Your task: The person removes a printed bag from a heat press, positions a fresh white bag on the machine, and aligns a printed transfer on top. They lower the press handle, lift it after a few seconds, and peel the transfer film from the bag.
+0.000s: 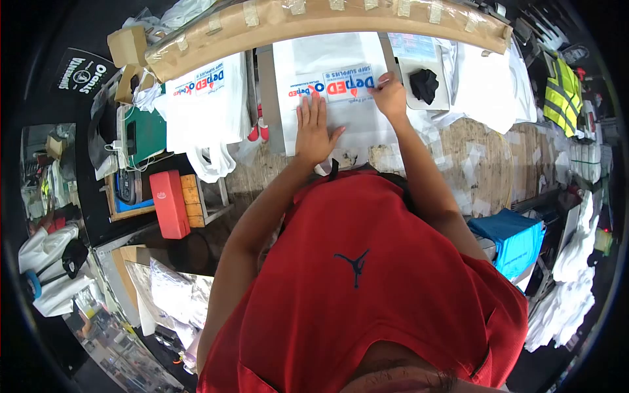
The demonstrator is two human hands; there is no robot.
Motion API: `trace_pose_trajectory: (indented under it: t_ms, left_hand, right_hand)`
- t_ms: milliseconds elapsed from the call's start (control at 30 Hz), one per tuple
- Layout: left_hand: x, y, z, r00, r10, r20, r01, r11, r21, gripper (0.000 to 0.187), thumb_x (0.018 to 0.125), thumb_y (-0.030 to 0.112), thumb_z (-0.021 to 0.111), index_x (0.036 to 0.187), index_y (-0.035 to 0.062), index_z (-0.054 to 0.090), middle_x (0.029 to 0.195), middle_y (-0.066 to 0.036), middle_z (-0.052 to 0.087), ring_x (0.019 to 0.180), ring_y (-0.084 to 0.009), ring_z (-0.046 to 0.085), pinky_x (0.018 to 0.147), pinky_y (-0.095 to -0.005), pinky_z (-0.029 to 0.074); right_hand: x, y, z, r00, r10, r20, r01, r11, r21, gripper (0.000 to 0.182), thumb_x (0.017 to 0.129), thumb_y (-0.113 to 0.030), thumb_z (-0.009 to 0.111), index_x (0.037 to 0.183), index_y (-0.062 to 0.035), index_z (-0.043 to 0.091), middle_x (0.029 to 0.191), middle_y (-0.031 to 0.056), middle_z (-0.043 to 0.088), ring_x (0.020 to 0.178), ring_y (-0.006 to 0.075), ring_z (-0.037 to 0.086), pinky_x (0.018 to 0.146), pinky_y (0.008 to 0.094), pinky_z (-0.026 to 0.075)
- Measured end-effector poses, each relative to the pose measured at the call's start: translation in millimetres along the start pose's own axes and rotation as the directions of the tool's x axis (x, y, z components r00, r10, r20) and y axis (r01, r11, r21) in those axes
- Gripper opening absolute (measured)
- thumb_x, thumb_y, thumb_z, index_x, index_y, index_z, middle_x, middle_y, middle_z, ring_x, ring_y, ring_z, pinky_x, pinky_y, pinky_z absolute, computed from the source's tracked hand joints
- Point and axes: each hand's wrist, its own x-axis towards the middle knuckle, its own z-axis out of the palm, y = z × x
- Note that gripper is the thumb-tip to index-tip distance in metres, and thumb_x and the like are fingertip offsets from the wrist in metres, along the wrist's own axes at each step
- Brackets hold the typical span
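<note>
A white printed bag (327, 56) with red and blue lettering lies flat in front of me on a grey board (269, 98). My left hand (316, 131) rests flat on its lower left part, fingers spread and pointing away from me, just under the print. At the right edge of the print, my right hand (389, 95) has its fingers curled together in a pinch at the bag's side. Whatever lies between those fingertips is too small to make out. A black crumpled cloth (424, 86) sits to the right of my right hand.
A long brown cardboard tube (327, 18) with tape strips spans the far side. Stacked printed white bags (209, 111) lie at left, white bags (488, 85) at right. A red box (170, 204) and a blue bag (514, 239) flank me.
</note>
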Motion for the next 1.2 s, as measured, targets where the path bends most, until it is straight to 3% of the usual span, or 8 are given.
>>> trace_pose_trajectory:
  t_ms: [367,667,800,867,900,967,1067,1200]
  left_hand:
    - [37.7,-4.0,11.3,1.0,-0.002,-0.02,0.003,1.0,0.025,0.089,0.093,0.056,0.054,0.15,-0.0071,0.028,0.159,-0.028,0.019,0.148,-0.0455,0.013,0.12,-0.0562,0.011]
    - [34.0,-10.6,13.9,1.0,-0.006,-0.004,0.006,0.999,0.04,0.09,0.094,0.061,0.048,0.152,-0.0041,0.026,0.161,-0.026,0.017,0.15,-0.0426,0.01,0.121,-0.0555,0.008]
    - [34.5,-8.9,14.9,1.0,-0.015,0.005,0.015,0.998,0.053,0.09,0.094,0.062,0.047,0.153,-0.0028,0.025,0.161,-0.026,0.017,0.15,-0.0421,0.009,0.121,-0.0554,0.007]
    - [34.9,-9.8,16.8,1.0,-0.027,0.005,0.027,0.998,0.056,0.091,0.094,0.061,0.051,0.154,-0.0009,0.022,0.162,-0.024,0.016,0.151,-0.041,0.008,0.12,-0.0555,0.007]
    - [35.1,-9.4,17.3,1.0,-0.021,0.007,0.021,0.998,0.053,0.091,0.094,0.061,0.051,0.154,-0.0009,0.022,0.162,-0.024,0.016,0.151,-0.041,0.008,0.12,-0.0555,0.007]
    - [35.4,-8.0,17.0,0.999,-0.039,0.018,0.037,0.997,0.063,0.092,0.093,0.062,0.051,0.155,-0.0003,0.021,0.162,-0.023,0.016,0.151,-0.0407,0.008,0.121,-0.0554,0.006]
    - [35.3,-8.5,17.1,1.0,-0.026,0.012,0.025,0.997,0.073,0.093,0.093,0.064,0.048,0.154,-0.0015,0.022,0.162,-0.024,0.015,0.151,-0.0411,0.008,0.121,-0.0555,0.006]
    - [32.9,-8.6,20.3,1.0,-0.022,0.016,0.021,0.997,0.079,0.093,0.093,0.063,0.049,0.154,-0.0017,0.022,0.162,-0.024,0.014,0.151,-0.041,0.007,0.121,-0.0555,0.006]
  right_hand:
    - [40.0,5.5,11.0,0.999,-0.018,0.031,0.021,0.995,-0.094,0.044,0.069,-0.015,0.086,0.102,-0.0007,0.06,0.081,0.0184,0.072,0.084,0.0328,0.072,0.078,0.0387,0.056]
    - [38.2,1.9,6.6,0.996,0.085,0.01,-0.084,0.996,-0.037,0.047,0.07,-0.016,0.086,0.107,-0.0014,0.061,0.084,0.0211,0.072,0.088,0.036,0.071,0.08,0.0399,0.055]
    - [31.7,1.5,2.7,0.994,0.103,0.046,-0.102,0.994,-0.024,0.042,0.072,-0.015,0.084,0.104,-0.0001,0.061,0.097,0.0255,0.07,0.096,0.0388,0.068,0.083,0.0419,0.054]
    - [18.1,7.9,4.9,0.982,-0.15,-0.117,0.143,0.988,-0.066,0.038,0.078,-0.014,0.078,0.108,0.0022,0.061,0.121,0.029,0.062,0.115,0.0421,0.06,0.091,0.0434,0.05]
    - [7.3,10.8,5.8,0.982,-0.146,-0.121,0.139,0.988,-0.069,0.038,0.078,-0.014,0.078,0.108,0.0022,0.061,0.121,0.029,0.062,0.115,0.0421,0.06,0.091,0.0434,0.05]
    - [-21.6,10.3,7.6,0.9,-0.434,-0.043,0.417,0.885,-0.207,0.048,0.085,-0.023,0.072,0.123,0.0036,0.058,0.142,0.03,0.045,0.133,0.0464,0.042,0.105,0.0478,0.041]
    - [-56.1,11.3,16.5,0.888,-0.457,0.047,0.45,0.846,-0.286,0.065,0.092,-0.036,0.064,0.139,0.005,0.046,0.151,0.0296,0.034,0.142,0.0469,0.029,0.115,0.0522,0.029]
    - [-62.1,20.0,21.1,0.883,-0.461,0.085,0.461,0.818,-0.344,0.076,0.095,-0.047,0.057,0.146,0.0064,0.037,0.155,0.0295,0.028,0.146,0.0457,0.022,0.12,0.0534,0.018]
